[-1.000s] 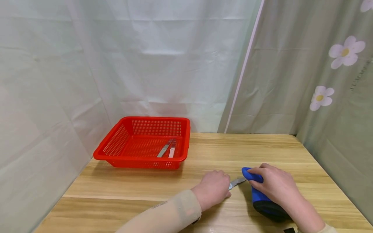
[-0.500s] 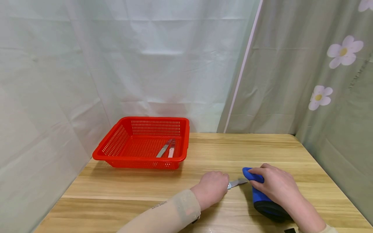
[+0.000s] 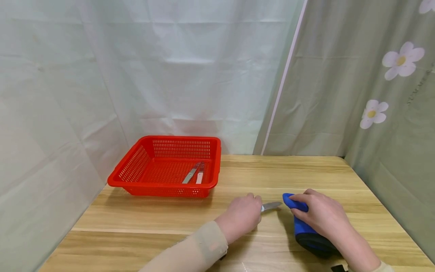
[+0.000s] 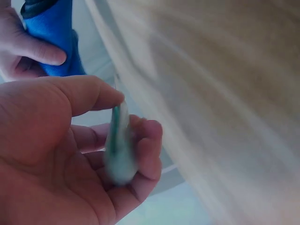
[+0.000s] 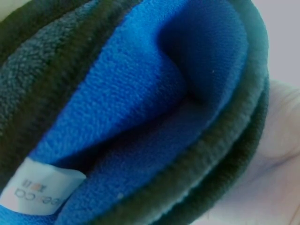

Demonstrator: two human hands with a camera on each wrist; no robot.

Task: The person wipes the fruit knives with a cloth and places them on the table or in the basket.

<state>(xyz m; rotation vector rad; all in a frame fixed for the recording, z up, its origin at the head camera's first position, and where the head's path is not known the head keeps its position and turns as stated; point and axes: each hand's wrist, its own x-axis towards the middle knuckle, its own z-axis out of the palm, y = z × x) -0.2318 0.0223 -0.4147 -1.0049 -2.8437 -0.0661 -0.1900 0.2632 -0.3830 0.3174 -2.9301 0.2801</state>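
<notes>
My left hand (image 3: 242, 217) grips a small knife by its pale handle (image 4: 121, 157), thumb on top and fingers curled beneath. The knife's blade (image 3: 272, 206) points right, toward the blue cloth, with a gap between its tip and the cloth. My right hand (image 3: 321, 213) pinches the top of a folded blue towel (image 3: 300, 226) with a black edge, which stands on the table. In the right wrist view, the towel's layers (image 5: 117, 89) fill most of the picture, and a white label (image 5: 42, 187) hangs inside the fold.
A red plastic basket (image 3: 163, 186) with slotted sides stands at the back left of the wooden table (image 3: 142, 219). Two knives with light handles lie inside it, a greenish knife (image 3: 191, 175) and a whitish knife (image 3: 200, 174). Curtains (image 3: 204, 75) hang behind and at both sides.
My left hand has moved a little left and away from me with the knife, drawing the blade tip back from the towel. The right hand and the towel look unchanged.
</notes>
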